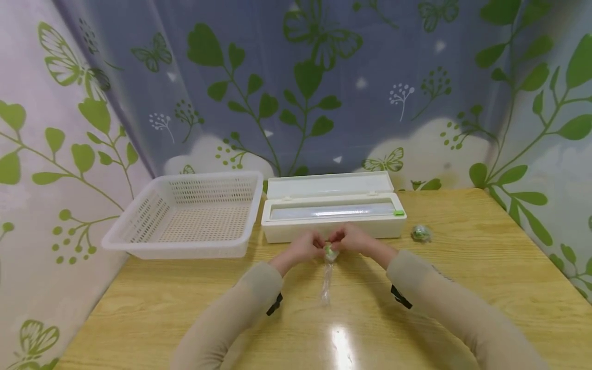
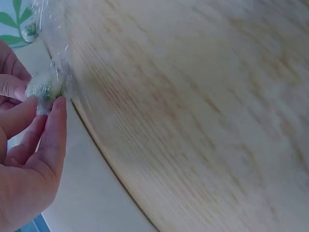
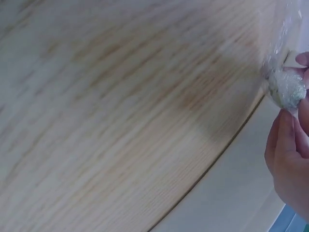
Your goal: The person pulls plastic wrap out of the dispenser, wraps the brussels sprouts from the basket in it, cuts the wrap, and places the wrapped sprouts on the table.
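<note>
Both hands meet over the table just in front of a white cling film box (image 1: 333, 231). Between them is a small green-and-white piece wrapped in cling film (image 1: 330, 253), its exact kind blurred by the wrap. My left hand (image 1: 305, 246) pinches one side of it, thumb and fingertips on the film in the left wrist view (image 2: 46, 89). The other side is pinched by my right hand (image 1: 350, 239), also seen in the right wrist view (image 3: 292, 169). A loose tail of clear film (image 1: 326, 285) trails from the bundle toward me over the wood.
The box's lid (image 1: 330, 185) stands open, showing a film roll (image 1: 333, 211) and a green slider (image 1: 399, 213). A white perforated basket (image 1: 176, 250) is left of it. Another wrapped green bundle (image 1: 421, 233) lies to the right on the wooden table (image 1: 485, 267). Patterned curtain surrounds the table.
</note>
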The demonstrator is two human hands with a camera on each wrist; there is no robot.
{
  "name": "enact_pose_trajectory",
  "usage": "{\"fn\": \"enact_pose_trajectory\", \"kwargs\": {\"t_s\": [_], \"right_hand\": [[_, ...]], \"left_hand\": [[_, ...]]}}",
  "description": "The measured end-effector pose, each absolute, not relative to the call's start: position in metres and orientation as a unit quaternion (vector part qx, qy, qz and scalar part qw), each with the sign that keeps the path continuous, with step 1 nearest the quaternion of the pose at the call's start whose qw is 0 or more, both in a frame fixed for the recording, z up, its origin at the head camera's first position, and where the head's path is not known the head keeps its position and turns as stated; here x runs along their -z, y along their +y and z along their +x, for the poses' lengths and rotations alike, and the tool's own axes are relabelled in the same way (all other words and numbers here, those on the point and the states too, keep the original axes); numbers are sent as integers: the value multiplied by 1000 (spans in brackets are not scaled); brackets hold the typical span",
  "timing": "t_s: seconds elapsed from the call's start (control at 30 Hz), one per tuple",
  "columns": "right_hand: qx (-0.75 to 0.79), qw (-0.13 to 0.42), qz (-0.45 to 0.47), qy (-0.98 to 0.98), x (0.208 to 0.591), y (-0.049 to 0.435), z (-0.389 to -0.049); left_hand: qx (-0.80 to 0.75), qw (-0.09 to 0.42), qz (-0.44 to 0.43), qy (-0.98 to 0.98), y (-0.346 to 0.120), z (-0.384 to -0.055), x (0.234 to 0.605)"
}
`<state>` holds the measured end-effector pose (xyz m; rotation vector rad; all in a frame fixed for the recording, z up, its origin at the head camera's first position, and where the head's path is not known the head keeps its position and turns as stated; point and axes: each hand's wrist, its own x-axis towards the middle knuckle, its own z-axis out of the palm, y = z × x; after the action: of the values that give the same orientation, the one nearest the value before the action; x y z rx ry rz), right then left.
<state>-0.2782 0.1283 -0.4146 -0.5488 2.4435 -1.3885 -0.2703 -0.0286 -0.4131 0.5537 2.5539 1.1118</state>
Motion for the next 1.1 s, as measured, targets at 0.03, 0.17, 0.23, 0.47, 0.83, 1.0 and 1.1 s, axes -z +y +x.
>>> {"fn": "enact_pose_trajectory", "kwargs": {"t_s": [0.03, 0.17, 0.23, 0.47, 0.83, 1.0, 1.1], "right_hand": [[472, 128, -190, 851, 415, 127, -278], [445, 112, -189, 868, 418, 125, -280], [449, 101, -215, 862, 433, 129, -291], [398, 141, -191, 886, 414, 128, -273], [351, 174, -236, 889, 418, 121, -264], [349, 141, -229, 898, 419, 120, -266], [348, 107, -232, 902, 421, 120, -269]], "left_hand": [[-382, 146, 193, 892, -29, -271, 413], [-364, 135, 205, 899, -29, -273, 415], [-344, 130, 222, 903, -29, -274, 416], [-287, 130, 271, 910, -29, -270, 414], [-278, 196, 291, 894, -37, -271, 411], [-314, 205, 283, 883, -38, -275, 411], [-318, 173, 274, 891, -33, -277, 413]]}}
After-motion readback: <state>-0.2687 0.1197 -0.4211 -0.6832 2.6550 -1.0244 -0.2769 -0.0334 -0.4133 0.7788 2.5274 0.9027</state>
